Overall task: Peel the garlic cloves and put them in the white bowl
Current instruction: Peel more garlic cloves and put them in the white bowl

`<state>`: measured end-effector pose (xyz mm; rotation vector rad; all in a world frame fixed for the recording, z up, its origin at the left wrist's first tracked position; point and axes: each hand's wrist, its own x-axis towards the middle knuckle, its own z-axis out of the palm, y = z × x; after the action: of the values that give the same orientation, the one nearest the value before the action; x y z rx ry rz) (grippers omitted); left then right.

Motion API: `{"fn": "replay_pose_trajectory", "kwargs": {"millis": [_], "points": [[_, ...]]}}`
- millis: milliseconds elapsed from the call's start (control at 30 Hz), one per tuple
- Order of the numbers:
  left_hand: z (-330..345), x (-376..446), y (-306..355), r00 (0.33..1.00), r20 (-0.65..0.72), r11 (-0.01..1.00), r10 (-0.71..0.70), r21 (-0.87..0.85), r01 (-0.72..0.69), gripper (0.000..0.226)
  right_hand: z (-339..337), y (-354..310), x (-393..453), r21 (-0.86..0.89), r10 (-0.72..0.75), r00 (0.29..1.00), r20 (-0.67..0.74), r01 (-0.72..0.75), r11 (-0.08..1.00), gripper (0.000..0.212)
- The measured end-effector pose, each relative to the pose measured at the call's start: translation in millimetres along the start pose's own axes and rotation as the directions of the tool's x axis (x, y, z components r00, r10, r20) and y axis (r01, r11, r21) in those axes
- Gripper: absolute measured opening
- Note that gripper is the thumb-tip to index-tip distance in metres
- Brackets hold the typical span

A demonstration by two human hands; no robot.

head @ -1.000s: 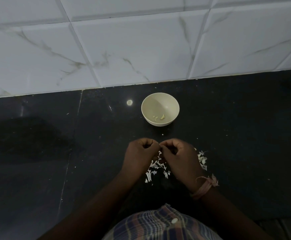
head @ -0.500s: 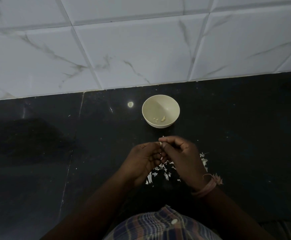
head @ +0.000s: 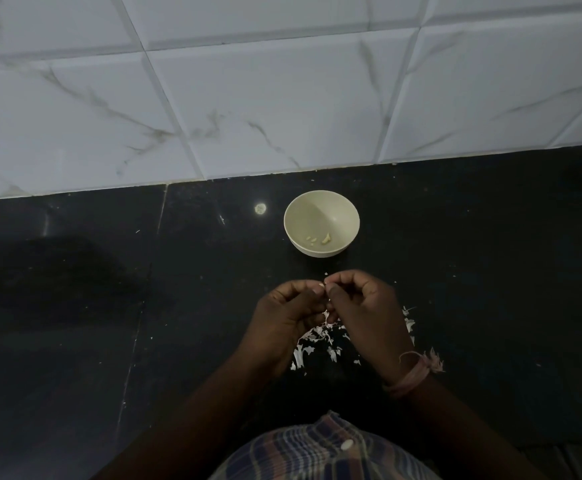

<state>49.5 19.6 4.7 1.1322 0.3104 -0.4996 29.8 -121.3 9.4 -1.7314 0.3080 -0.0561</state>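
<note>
Task partly complete: the small round white bowl [head: 321, 216], on the far side of the dark polished stone counter [head: 490, 271], holds a few pale peeled garlic pieces [head: 320, 239]; papery white skins [head: 317, 336] litter the counter beneath the hands. Near the bowl, the left hand [head: 288, 315] and right hand [head: 365, 306], fingers curled, together pinch a small garlic clove [head: 323, 285], mostly hidden, apparently mid-peel. No unpeeled cloves are visible elsewhere.

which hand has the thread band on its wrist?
The right hand: a pink thread band wraps its wrist. The left hand has a bare wrist.
</note>
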Motion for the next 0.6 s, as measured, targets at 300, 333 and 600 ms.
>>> {"fn": "replay_pose_trajectory", "kwargs": {"millis": [300, 333, 600], "points": [[0.3, -2.0, 1.3, 0.986, -0.047, 0.964, 0.160, 0.220, -0.146, 0.008, 0.1, -2.6, -2.7, -0.239, -0.094, 0.995, -0.011, 0.089, 0.967, 0.007], [-0.5, -1.8, 2.1, 0.986, -0.041, 0.962, 0.160, 0.229, -0.146, 0.008, -1.0, -3.0, -2.4, -0.251, -0.097, 0.995, 0.005, 0.095, 0.963, 0.007], [-0.5, -2.4, 6.0, 0.995, -0.026, 0.984, 0.093, 0.158, -0.087, 0.012, -2.7, -1.1, 0.0, -0.281, -0.079, 0.996, 0.040, 0.088, 0.956, 0.007]]}}
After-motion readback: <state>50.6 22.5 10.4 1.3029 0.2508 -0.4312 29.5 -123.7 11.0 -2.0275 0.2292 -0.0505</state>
